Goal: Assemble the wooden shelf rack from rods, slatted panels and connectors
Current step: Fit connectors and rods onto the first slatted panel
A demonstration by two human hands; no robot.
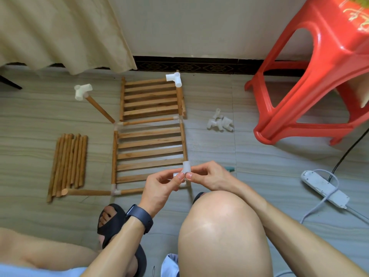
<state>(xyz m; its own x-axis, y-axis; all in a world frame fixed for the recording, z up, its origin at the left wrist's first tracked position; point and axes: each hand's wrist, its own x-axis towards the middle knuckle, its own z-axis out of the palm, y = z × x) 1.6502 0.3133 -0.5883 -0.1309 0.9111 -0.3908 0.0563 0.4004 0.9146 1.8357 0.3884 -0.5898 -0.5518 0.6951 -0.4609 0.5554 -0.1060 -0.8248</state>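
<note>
Both hands hold one white plastic connector (186,170) above the near right corner of the near slatted panel (149,154). My left hand (162,184) pinches its lower part and my right hand (207,176) pinches its side. A second slatted panel (151,98) lies farther back, with a white connector (174,78) on its far right corner. A rod (99,107) tipped with another white connector (82,91) slants away at the left. Several loose rods (68,163) lie bundled on the floor at left. Spare connectors (220,121) sit in a small pile at right.
A red plastic stool (311,76) stands at the right. A white power strip (324,188) with cable lies on the floor near right. A beige curtain (60,31) hangs at upper left. My knee (221,232) and a black sandal (111,222) fill the foreground.
</note>
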